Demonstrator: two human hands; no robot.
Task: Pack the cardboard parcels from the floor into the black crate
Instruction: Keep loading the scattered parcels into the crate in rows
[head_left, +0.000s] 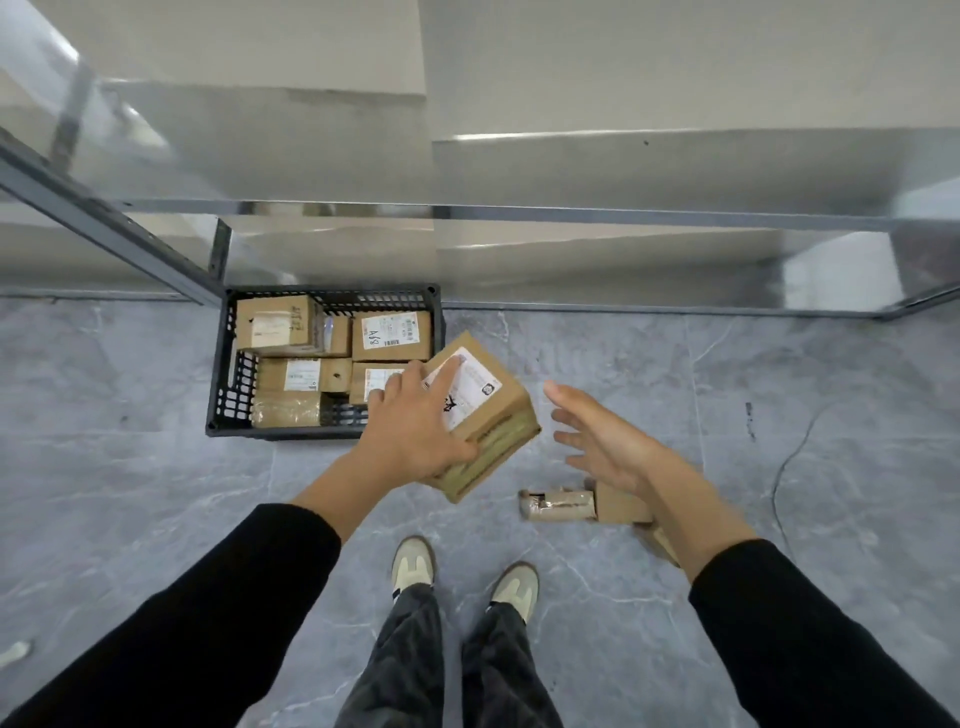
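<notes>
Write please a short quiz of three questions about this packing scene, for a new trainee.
1. True or false: the black crate is empty.
2. Which hand holds the labelled parcel? A) left hand B) right hand C) both
3. Fill in: at least one parcel lies on the ____ near the shoes.

Key: 1 false, it holds several parcels. 2 A; the right hand is open beside it. 3 floor.

Head view looks steeply down at the floor (156, 519).
</notes>
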